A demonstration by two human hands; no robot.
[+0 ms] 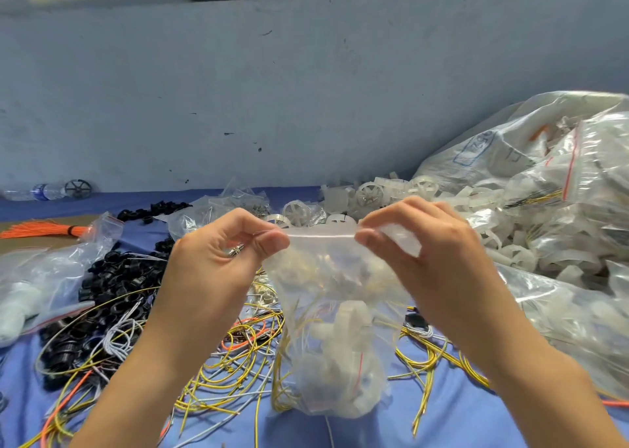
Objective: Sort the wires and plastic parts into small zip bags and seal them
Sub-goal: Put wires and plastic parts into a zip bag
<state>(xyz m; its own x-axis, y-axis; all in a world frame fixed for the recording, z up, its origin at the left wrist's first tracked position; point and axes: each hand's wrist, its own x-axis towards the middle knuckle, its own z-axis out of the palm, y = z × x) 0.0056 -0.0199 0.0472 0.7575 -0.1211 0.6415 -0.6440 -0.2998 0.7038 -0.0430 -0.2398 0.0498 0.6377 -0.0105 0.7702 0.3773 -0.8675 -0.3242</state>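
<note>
Two hands, left hand [218, 253], right hand [425, 243], pinching zip bag [335, 328] top, hanging upright.

A small zip bag [326, 270] is held by its top edge, pinched by the left hand [218, 263] and the right hand [429, 257]. White plastic parts [347, 325] are seen inside. Loose wires [235, 376] are spread below the bag, black rings [112, 280] to its left.
</note>
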